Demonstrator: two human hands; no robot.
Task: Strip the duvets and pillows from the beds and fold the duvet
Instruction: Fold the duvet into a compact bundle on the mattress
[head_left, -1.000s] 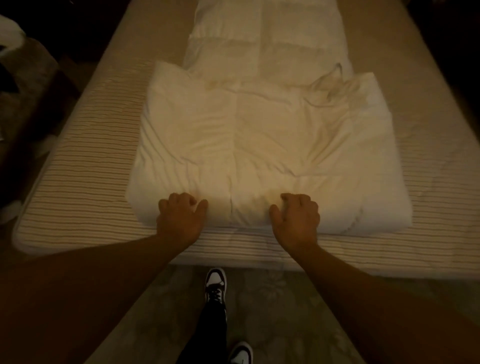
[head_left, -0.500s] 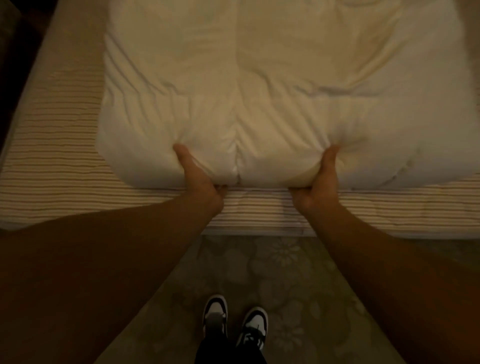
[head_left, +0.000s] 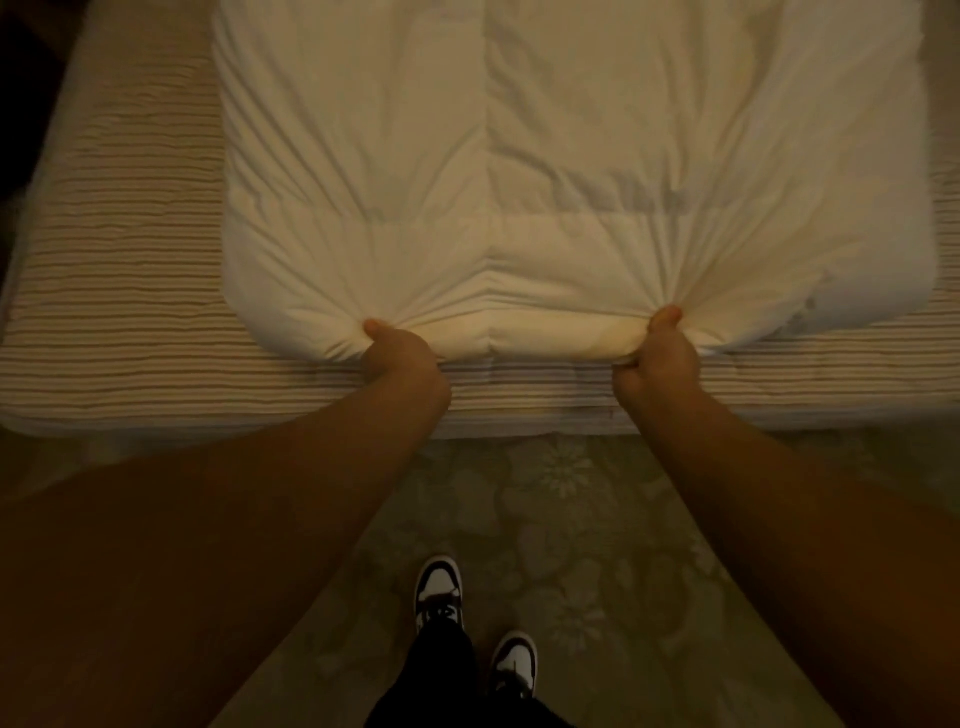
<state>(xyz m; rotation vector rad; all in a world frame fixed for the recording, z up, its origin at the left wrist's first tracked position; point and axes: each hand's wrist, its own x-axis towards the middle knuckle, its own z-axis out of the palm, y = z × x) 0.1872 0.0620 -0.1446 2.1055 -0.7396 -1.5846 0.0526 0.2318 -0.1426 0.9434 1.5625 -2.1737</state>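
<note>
A white, folded duvet (head_left: 519, 171) lies on the striped mattress (head_left: 114, 291) and fills the upper middle of the head view. Its near edge sits close to the foot end of the bed. My left hand (head_left: 400, 353) grips that near edge left of the centre seam, thumb on top, fingers tucked underneath. To the right of the seam, my right hand (head_left: 662, 353) grips the same edge in the same way. Cloth bunches into creases that fan out from both grips. No pillow is in view.
The mattress edge (head_left: 519, 421) runs across the frame just below my hands. Beneath it is patterned floor (head_left: 571, 519) with my two black-and-white shoes (head_left: 439, 592). A dark gap lies beyond the bed's left side (head_left: 26, 104).
My hands went from resting on top of the duvet's near edge to sliding under it and gripping it. The view has moved closer over the bed.
</note>
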